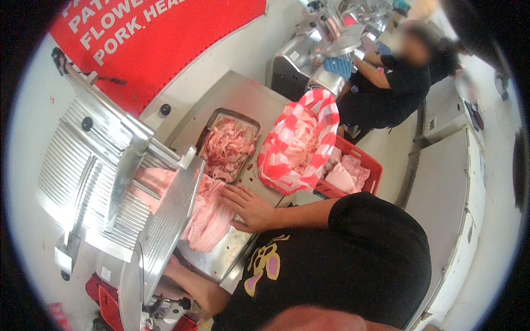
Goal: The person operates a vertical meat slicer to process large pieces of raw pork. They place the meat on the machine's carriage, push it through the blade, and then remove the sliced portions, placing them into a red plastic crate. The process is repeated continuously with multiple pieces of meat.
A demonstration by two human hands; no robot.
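My right hand (251, 208) lies with its fingers stretched out on a pile of thin pink meat slices (207, 220), beside the round blade plate (175, 220) of a metal meat slicer (83, 165). More pink meat (154, 185) sits on the slicer's ribbed carriage, under a metal bar. From the lower edge my left arm (201, 289) reaches toward the underside of the blade plate. My left hand is mostly hidden behind the machine, so its fingers do not show. The slices rest on a steel surface (223, 256) with small scraps on it.
A dark-rimmed tray (247, 167) of meat trimmings stands behind the slices. Next to it are a red-and-white checked bag (273, 157) of meat and a red crate (372, 163) with meat pieces. Further back, a co-worker (381, 94) with a blue glove (338, 67) works at another slicer (292, 58).
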